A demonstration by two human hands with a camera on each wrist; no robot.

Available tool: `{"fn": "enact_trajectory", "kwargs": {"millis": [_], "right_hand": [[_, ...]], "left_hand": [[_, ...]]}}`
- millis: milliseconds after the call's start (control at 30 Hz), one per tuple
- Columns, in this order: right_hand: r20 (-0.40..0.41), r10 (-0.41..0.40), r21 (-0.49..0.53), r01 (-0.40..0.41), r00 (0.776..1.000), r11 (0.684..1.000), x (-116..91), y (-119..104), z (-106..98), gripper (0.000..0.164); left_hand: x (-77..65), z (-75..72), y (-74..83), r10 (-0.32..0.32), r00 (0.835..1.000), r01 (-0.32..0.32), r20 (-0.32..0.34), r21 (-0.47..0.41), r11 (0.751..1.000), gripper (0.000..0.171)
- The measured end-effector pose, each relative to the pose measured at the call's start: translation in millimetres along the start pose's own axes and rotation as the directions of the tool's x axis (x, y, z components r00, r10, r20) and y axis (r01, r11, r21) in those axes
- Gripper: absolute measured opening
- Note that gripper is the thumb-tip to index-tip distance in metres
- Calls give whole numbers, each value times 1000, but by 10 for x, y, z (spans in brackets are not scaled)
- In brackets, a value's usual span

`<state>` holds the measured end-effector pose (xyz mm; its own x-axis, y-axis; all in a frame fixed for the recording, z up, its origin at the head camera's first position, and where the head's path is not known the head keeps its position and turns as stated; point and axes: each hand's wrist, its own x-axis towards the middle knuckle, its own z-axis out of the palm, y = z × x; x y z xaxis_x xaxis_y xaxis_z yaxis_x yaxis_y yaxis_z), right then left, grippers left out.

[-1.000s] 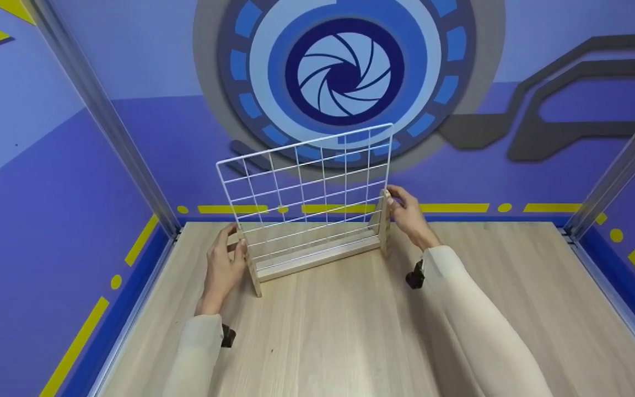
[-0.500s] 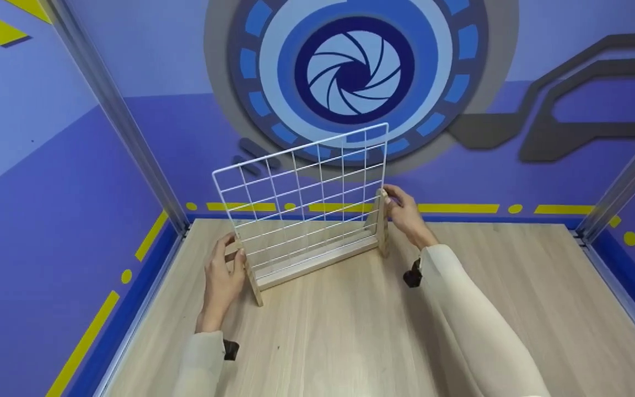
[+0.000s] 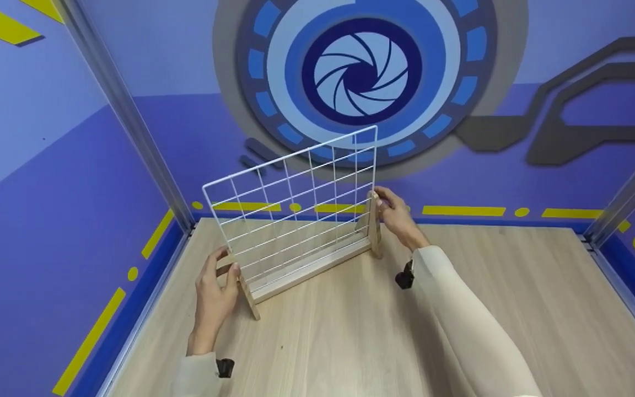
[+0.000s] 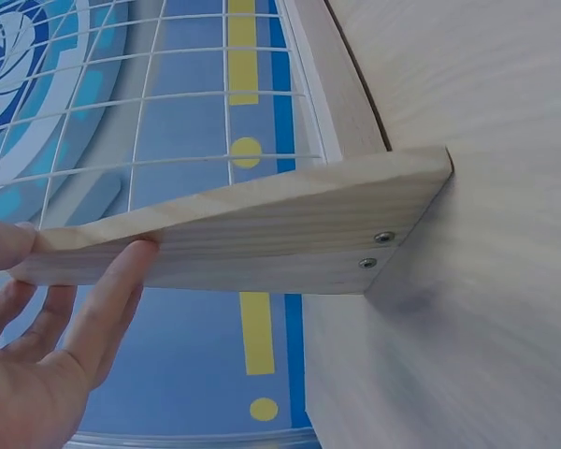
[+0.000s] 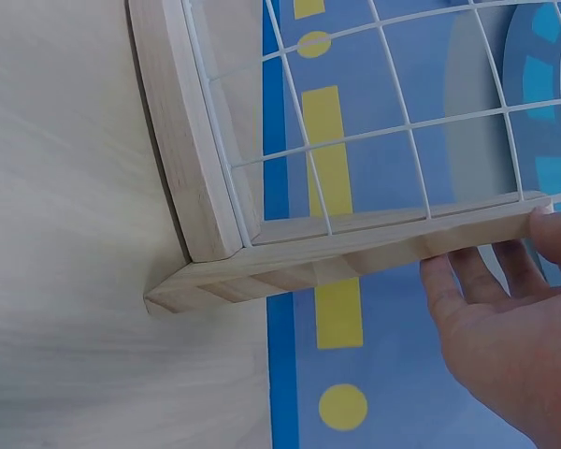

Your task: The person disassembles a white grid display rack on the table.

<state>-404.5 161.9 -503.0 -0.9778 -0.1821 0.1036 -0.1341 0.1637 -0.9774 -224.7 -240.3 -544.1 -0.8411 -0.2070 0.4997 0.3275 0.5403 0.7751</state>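
A white wire grid rack (image 3: 290, 156) stands upright on the table, set into a wooden stand with a low front bar (image 3: 312, 271). The rack is at an angle, its left end nearer to me. My left hand (image 3: 215, 300) holds the upper part of the left wooden side panel (image 4: 280, 220), fingers behind and thumb in front. Two screws (image 4: 383, 238) show low on that panel's outer face. At the far end, my right hand (image 3: 398, 220) grips the top of the right side panel (image 5: 355, 262) between thumb and fingers.
The wood-grain table (image 3: 461, 309) ends at a blue back wall (image 3: 477, 187) with yellow marks. Metal posts (image 3: 124, 105) stand at both back corners, and side walls rise left and right.
Both hands have turned the rack on the table. Its left end has come nearer to me and its right end has shifted left. The head view has swung slightly left.
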Motion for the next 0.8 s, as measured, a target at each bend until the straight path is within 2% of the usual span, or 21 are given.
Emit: {"fn": "enact_trajectory", "kwargs": {"millis": [233, 400, 667, 800], "right_hand": [[26, -5, 31, 4, 1000, 1000, 30, -27, 149, 44], [25, -8, 29, 7, 1000, 1000, 37, -32, 238, 43], [53, 3, 51, -5, 999, 999, 53, -56, 355, 45], [52, 13, 66, -17, 999, 998, 71, -75, 427, 45]], "left_hand": [[-136, -109, 14, 38, 998, -36, -51, 28, 999, 44], [-250, -148, 51, 32, 996, -29, -85, 36, 999, 44], [-390, -168, 46, 0, 993, -2, -122, -20, 1000, 44], [-421, -175, 16, 9, 988, -17, -155, -50, 999, 44]]}}
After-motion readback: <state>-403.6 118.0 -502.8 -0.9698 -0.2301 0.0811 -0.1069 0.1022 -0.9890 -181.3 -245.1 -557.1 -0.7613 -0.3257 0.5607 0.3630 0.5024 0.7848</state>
